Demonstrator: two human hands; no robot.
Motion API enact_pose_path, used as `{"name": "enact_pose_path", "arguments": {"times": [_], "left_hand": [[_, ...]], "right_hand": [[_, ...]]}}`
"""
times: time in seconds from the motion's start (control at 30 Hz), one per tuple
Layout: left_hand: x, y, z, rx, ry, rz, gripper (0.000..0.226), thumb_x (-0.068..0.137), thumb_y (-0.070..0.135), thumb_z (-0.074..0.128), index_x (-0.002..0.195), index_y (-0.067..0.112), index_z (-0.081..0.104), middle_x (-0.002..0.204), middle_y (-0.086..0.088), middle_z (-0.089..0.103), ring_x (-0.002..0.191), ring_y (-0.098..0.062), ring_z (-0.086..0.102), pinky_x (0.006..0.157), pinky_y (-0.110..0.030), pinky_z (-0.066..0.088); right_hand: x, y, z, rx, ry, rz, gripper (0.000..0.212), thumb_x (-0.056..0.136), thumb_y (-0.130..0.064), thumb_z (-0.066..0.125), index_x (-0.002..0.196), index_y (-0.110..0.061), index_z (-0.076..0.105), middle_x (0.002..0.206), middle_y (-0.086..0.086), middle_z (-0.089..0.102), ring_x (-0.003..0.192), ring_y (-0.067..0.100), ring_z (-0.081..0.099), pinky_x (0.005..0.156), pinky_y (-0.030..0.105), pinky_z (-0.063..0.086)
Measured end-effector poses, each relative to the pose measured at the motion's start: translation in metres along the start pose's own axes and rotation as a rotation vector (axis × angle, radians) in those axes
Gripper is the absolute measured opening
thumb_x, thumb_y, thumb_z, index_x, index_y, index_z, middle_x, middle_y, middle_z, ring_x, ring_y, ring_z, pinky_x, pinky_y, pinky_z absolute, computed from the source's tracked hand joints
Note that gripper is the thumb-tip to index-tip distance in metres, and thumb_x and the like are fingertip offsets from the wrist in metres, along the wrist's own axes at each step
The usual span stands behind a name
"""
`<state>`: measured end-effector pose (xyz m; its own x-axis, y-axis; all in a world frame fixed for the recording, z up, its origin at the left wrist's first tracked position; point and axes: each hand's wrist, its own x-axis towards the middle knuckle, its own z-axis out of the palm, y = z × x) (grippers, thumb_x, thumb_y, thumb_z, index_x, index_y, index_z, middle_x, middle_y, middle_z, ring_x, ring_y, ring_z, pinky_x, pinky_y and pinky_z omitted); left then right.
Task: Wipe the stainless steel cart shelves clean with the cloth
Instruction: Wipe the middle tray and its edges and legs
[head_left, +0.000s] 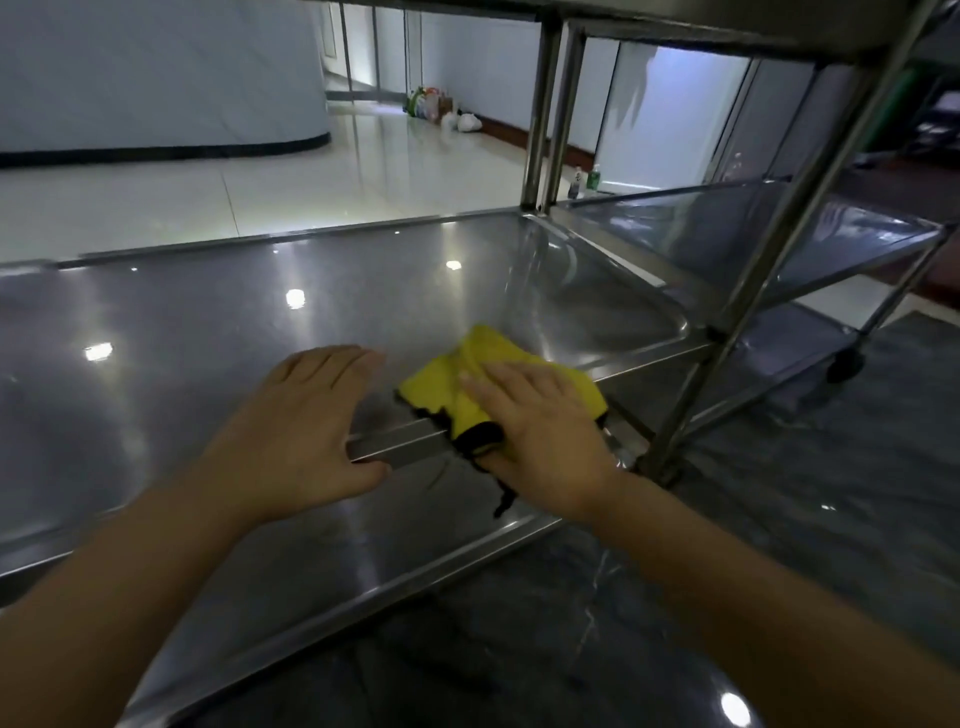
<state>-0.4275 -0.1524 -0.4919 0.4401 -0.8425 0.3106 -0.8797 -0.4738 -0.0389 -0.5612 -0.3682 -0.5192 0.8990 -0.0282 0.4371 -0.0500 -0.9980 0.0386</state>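
Head view: right hand (540, 431) lies flat, fingers straight, pressing the yellow cloth (467, 384) onto the shelf (260, 312) at its near rim, towards the right corner. Left hand (306, 421) rests flat beside it, holding nothing. Best keep even pressure and overlap strokes into that corner.

Dim, glare-spotted steel, wide-angle edge warp

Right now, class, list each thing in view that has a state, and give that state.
Shelf: shiny, reflecting lights.
Cloth: crumpled, draped over the shelf's front rim.
Right hand: fingers straight, pressing the cloth.
Left hand: fingers straight, resting on the shelf.
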Motion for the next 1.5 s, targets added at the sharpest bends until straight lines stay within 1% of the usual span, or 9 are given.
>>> {"name": "enact_pose_path", "arguments": {"times": [0.13, 0.27, 0.47, 0.67, 0.8, 0.93, 1.1, 1.33, 1.5], "left_hand": [[-0.006, 0.002, 0.0, -0.049, 0.079, -0.008, 0.098, 0.066, 0.07, 0.049, 0.138, 0.004, 0.039, 0.132, -0.017, 0.052, 0.12, -0.022, 0.037, 0.103, -0.033, 0.03], [-0.008, -0.002, 0.0, -0.146, 0.042, -0.098, 0.108, 0.059, 0.07, 0.052, 0.146, 0.012, 0.028, 0.142, -0.009, 0.042, 0.13, -0.021, 0.031, 0.102, -0.032, 0.025], [-0.006, -0.005, 0.0, -0.095, 0.032, -0.057, 0.103, 0.057, 0.068, 0.052, 0.142, 0.013, 0.036, 0.136, -0.01, 0.048, 0.121, -0.017, 0.03, 0.095, -0.037, 0.034], [-0.002, -0.004, 0.002, -0.089, 0.023, -0.073, 0.102, 0.057, 0.07, 0.052, 0.143, 0.017, 0.035, 0.137, -0.005, 0.047, 0.122, -0.016, 0.032, 0.099, -0.039, 0.035], [-0.001, -0.004, 0.003, -0.11, 0.011, -0.077, 0.103, 0.056, 0.07, 0.05, 0.144, 0.019, 0.034, 0.139, -0.002, 0.045, 0.121, -0.011, 0.028, 0.098, -0.032, 0.031], [-0.002, -0.003, 0.002, -0.134, -0.009, -0.106, 0.106, 0.054, 0.073, 0.049, 0.145, 0.022, 0.033, 0.14, 0.001, 0.042, 0.125, -0.014, 0.031, 0.101, -0.032, 0.031], [-0.004, -0.003, -0.001, -0.143, -0.057, -0.146, 0.107, 0.053, 0.077, 0.046, 0.145, 0.025, 0.031, 0.142, 0.005, 0.039, 0.128, -0.014, 0.032, 0.102, -0.035, 0.033], [-0.002, -0.001, -0.004, -0.016, -0.012, -0.065, 0.093, 0.059, 0.075, 0.05, 0.134, 0.02, 0.048, 0.13, 0.003, 0.053, 0.117, -0.014, 0.038, 0.097, -0.029, 0.032], [-0.031, -0.026, -0.032, 0.049, 0.01, -0.021, 0.083, 0.061, 0.073, 0.046, 0.126, 0.022, 0.056, 0.125, 0.002, 0.059, 0.112, -0.015, 0.044, 0.097, -0.027, 0.029]], "right_hand": [[0.018, -0.055, 0.007, 0.071, -0.055, -0.167, 0.077, 0.067, -0.05, 0.069, 0.135, -0.02, 0.052, 0.138, 0.008, 0.053, 0.125, 0.03, 0.05, 0.102, 0.04, 0.034], [0.025, -0.029, -0.007, 0.196, -0.149, -0.153, 0.076, 0.08, -0.064, 0.037, 0.144, -0.023, 0.042, 0.149, 0.004, 0.041, 0.139, 0.023, 0.035, 0.112, 0.035, 0.024], [0.039, 0.118, -0.027, 0.15, -0.393, 0.235, 0.054, 0.101, -0.04, 0.032, 0.151, -0.021, 0.025, 0.157, 0.0, 0.022, 0.146, 0.021, 0.015, 0.116, 0.031, 0.015], [0.057, 0.187, -0.016, -0.012, -0.565, 0.5, 0.065, 0.098, -0.055, 0.022, 0.154, -0.025, 0.008, 0.161, 0.006, 0.002, 0.148, 0.028, 0.001, 0.119, 0.048, 0.003], [0.085, 0.14, 0.001, -0.026, -0.591, 0.375, 0.098, 0.065, -0.086, -0.004, 0.151, -0.039, 0.002, 0.161, 0.001, -0.004, 0.147, 0.028, -0.005, 0.118, 0.051, 0.005], [0.115, 0.043, 0.017, 0.053, -0.522, 0.128, 0.067, 0.093, -0.067, 0.02, 0.151, -0.04, -0.002, 0.161, 0.001, -0.004, 0.147, 0.026, -0.006, 0.118, 0.047, 0.001], [0.139, 0.014, 0.027, 0.13, -0.508, 0.012, 0.065, 0.093, -0.066, 0.025, 0.15, -0.044, 0.001, 0.161, -0.005, -0.004, 0.148, 0.019, -0.006, 0.118, 0.043, -0.003], [0.157, 0.116, 0.023, 0.041, -0.533, 0.452, 0.063, 0.094, -0.065, 0.022, 0.15, -0.042, 0.004, 0.161, -0.005, -0.004, 0.148, 0.026, -0.003, 0.113, 0.058, -0.002], [0.162, 0.09, 0.019, 0.017, -0.554, 0.578, 0.065, 0.093, -0.067, 0.02, 0.151, -0.043, 0.003, 0.161, -0.002, -0.006, 0.147, 0.031, -0.007, 0.109, 0.066, -0.007]]}}
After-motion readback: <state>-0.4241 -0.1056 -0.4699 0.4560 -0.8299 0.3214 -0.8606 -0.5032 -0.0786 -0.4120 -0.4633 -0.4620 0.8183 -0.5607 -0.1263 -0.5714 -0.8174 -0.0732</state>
